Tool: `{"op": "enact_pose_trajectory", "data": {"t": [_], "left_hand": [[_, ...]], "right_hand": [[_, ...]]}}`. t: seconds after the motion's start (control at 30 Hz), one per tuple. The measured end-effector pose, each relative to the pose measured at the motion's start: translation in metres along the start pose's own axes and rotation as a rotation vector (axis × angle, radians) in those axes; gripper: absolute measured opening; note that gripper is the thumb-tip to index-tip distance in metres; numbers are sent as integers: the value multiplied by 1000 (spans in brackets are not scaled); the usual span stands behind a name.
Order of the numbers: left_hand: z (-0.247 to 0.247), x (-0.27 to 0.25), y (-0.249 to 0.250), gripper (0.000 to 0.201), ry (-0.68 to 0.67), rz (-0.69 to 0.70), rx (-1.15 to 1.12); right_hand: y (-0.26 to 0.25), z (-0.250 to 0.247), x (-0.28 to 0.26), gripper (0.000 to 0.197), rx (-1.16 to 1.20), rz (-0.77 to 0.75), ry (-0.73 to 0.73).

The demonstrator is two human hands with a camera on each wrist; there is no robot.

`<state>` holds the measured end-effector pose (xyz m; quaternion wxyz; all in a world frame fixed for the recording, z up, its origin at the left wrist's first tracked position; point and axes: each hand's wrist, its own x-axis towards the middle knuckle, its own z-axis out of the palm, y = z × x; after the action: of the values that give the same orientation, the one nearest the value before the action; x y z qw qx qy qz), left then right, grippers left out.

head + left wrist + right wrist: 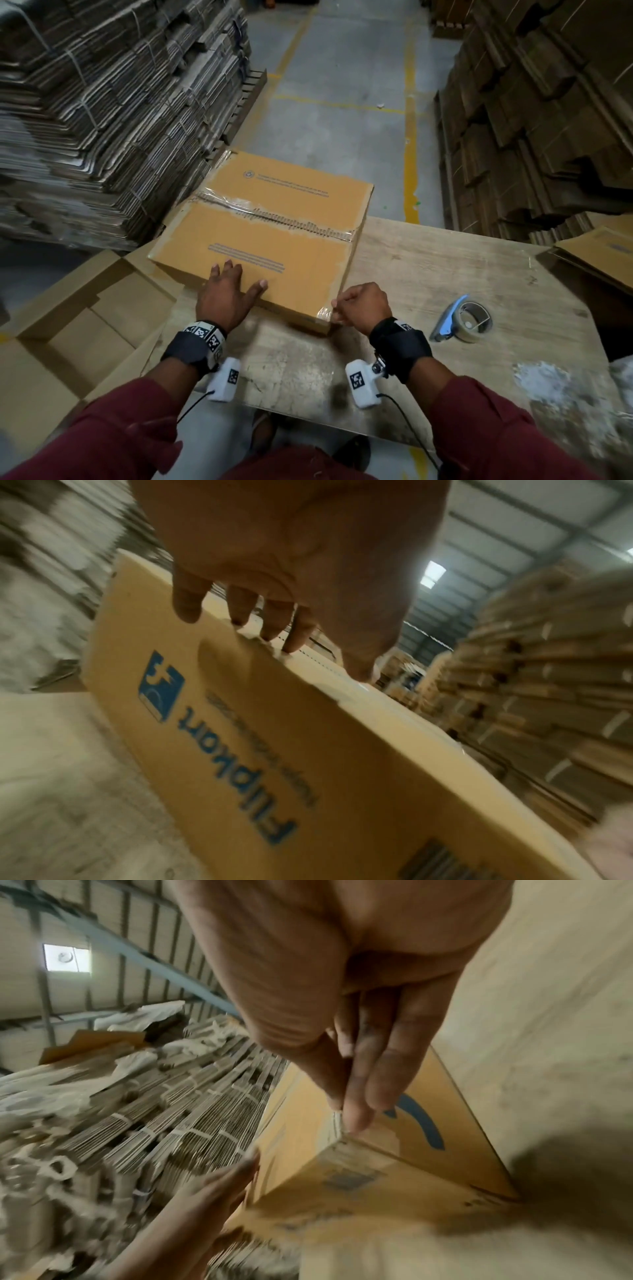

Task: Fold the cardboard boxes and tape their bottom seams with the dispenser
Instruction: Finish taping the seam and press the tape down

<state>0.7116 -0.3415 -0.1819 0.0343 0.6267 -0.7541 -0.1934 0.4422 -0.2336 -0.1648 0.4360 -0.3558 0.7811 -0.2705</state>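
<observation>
Under left hand [227,291], box [274,219] logo.

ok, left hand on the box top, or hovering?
Touching. In the head view the left hand lies flat, fingers spread, on the box top near its edge; the left wrist view shows fingertips meeting the cardboard.

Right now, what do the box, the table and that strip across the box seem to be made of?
Box: matte corrugated cardboard; torn patches show fluting. Table: pale worn wood, likely plywood, with visible grain. Strip: clear glossy plastic tape, catching light.
</observation>
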Motion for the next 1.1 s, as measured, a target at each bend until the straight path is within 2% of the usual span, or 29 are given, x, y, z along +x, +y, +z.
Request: {"op": "enact_pose_trajectory", "data": {"t": [0.1,0.13,0.2,0.27,0.3,0.37,0.43,0.47,0.6,0.73,0.8,0.9,0.97,1.0,1.1], "left_hand": [[0,-5,-13,95,27,-85,-31],[-1,-7,-17,96,26,-103,-29],[-2,-10,-22,97,18,-112,-41],[-2,-9,-27,98,1,-105,-61],[-1,-7,-28,98,4,-104,-62],[-1,-2,-28,101,-5,-111,-60],[-1,-1,-26,103,-19,-132,-56],[-1,-1,-26,104,-32,-136,-55],[-19,-4,-23,89,-61,-100,-97],[-34,-14,-45,85,-67,-80,-144],[-38,-21,-53,81,-63,-59,-88],[-36,-34,-31,81,31,-32,-157],[-23,-43,1,96,30,-55,-268],[-15,-46,19,109,-16,-94,-273],[15,-59,60,134,-176,-215,-230]], "right_hand": [[-5,22,-28,14,-24,-40,-227],[-5,25,-32,14,-27,-58,-259],[-5,22,-28,14,-14,-63,-237],[-3,9,-15,4,39,-58,-141],[-3,0,-5,8,56,-71,-73],[-2,-13,25,40,40,-107,50],[11,-12,67,73,72,-96,89],[7,-7,75,77,68,-68,94],[-30,26,36,49,-151,-107,88],[-30,60,19,39,-194,-91,81],[-31,50,27,41,-231,-86,44],[-46,7,62,33,-262,-147,192],[-61,-26,96,32,-264,-254,286],[-69,-38,112,39,-275,-293,286],[-83,-59,155,79,-417,-296,204]]}}
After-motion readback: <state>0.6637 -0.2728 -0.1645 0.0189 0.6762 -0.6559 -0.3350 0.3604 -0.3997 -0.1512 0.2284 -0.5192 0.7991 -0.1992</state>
